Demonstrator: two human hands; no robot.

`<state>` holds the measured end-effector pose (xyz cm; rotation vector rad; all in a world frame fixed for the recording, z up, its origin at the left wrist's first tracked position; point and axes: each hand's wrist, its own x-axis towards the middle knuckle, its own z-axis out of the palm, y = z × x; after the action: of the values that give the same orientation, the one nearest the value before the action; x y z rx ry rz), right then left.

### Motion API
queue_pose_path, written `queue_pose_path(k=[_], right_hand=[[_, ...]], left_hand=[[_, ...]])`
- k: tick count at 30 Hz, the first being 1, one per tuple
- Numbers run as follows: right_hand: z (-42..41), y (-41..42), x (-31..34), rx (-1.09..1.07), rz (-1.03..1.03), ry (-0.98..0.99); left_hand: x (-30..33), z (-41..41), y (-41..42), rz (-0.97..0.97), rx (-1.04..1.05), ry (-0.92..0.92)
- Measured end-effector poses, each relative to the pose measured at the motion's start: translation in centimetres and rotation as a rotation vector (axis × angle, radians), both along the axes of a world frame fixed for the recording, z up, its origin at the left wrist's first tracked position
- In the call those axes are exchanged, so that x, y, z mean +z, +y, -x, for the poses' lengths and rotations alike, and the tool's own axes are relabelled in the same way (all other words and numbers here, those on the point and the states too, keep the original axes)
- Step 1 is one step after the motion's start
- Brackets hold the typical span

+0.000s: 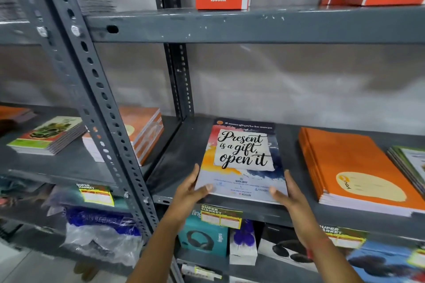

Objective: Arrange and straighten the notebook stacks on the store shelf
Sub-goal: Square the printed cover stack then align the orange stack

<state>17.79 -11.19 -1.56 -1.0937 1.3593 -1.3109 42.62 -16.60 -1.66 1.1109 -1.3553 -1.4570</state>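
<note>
Both hands hold the notebook stack (241, 161) on the grey shelf (174, 158): left hand (192, 188) grip pinches its near left corner, right hand (286, 193) grip pinches the near right. Orange stack (349, 163) lies just beside.

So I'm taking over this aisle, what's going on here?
A person is tidying notebooks on the grey shelf. The left hand and right hand grip the near corners of the "Present is a gift" notebook stack. An orange stack lies to its right, with more stacks in the left bay.
</note>
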Motion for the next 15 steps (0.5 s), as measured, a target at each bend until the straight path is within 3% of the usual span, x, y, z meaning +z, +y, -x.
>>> queue_pose_path(k=[4, 15], right_hand=[[1.0, 1.0, -1.2, 0.069, 0.022, 0.010], [0.7, 0.5, -1.2, -0.016, 0.002, 0.019]], left_hand=[[-1.0, -1.7, -0.4, 0.012, -0.093, -0.018], [-1.5, -0.8, -0.8, 0.039, 0.070, 0.023]])
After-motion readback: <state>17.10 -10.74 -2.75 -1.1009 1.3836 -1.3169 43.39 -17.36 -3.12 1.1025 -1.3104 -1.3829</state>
